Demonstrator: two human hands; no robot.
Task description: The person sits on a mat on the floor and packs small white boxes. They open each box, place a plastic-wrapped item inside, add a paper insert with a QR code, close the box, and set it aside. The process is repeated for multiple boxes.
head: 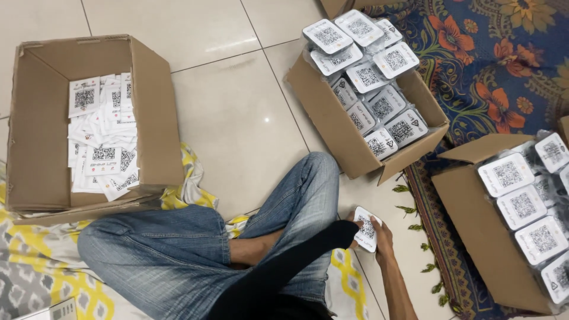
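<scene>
**Both hands on one white packet, low by the knee**

Right hand grips a small white packet with a square code label, fingers curled round its right edge. Left hand, black sleeve, meets the same packet from the left; mostly hidden behind sleeve and packet, so can't tell how far its fingers are closed. Packet sits just above the tile floor, right beside the person's crossed, jeans-clad knee.

Ahead of the hands, an open cardboard box heaped with the same wrapped white packets. To the right, on a floral rug, a second box also full of them. Far left, well apart, a third box holds loose flat white labels. Yellow-grey patterned cloth lies under the legs.
</scene>
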